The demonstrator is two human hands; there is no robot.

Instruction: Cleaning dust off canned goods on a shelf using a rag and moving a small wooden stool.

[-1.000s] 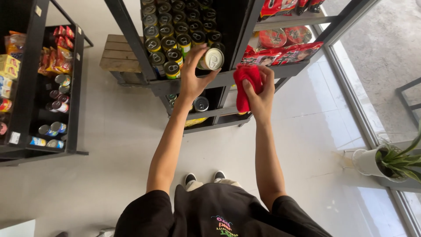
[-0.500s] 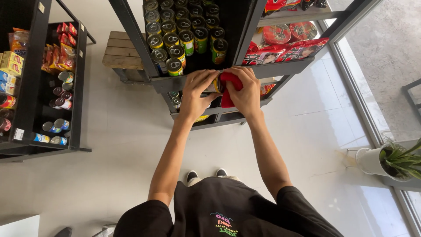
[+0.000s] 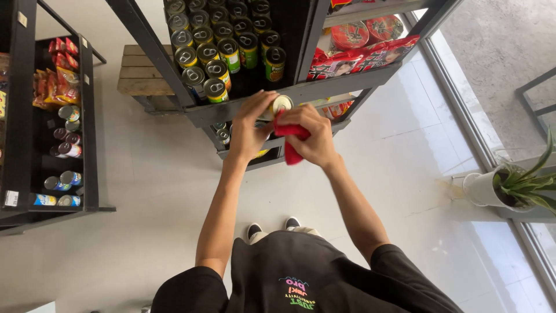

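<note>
While the left hand (image 3: 248,130) is gripping a round metal can (image 3: 280,105) to steady it, the right hand (image 3: 313,136) is pinching a crumpled red cloth (image 3: 289,139) against its side.

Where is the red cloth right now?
In the head view, the red cloth is in the right hand, pressed against the can in the left hand.

Rows of cans (image 3: 223,43) fill the black shelf (image 3: 324,90) ahead, pull-tab tops showing. To their right lie red noodle packs (image 3: 362,58) and round bowls (image 3: 368,30). A wooden pallet (image 3: 142,72) sits on the pale floor (image 3: 145,191) behind. A second rack (image 3: 87,145) at left holds snack bags (image 3: 58,78) and cans. A potted plant (image 3: 509,185) stands by the window at right.
</note>
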